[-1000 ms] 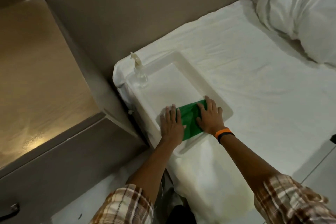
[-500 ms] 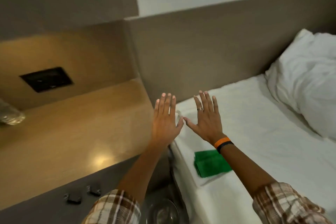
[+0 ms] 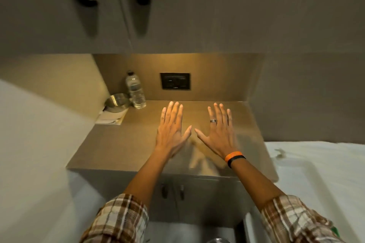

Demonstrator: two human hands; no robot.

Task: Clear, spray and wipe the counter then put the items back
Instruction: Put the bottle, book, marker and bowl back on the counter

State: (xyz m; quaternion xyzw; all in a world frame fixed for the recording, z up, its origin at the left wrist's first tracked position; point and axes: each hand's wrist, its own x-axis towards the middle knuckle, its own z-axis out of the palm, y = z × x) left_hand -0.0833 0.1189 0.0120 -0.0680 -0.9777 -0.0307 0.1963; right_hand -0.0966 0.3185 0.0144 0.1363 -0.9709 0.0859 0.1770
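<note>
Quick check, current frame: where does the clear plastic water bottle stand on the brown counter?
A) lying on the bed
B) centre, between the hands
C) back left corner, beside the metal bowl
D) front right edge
C: the clear plastic water bottle stands upright at the back left of the brown counter, next to the metal bowl; both open hands are empty.

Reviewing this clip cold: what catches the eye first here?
Two bare hands, left hand and right hand, spread flat and empty above the lit counter. In its back left corner stand a water bottle, a metal bowl and folded napkins.
</note>
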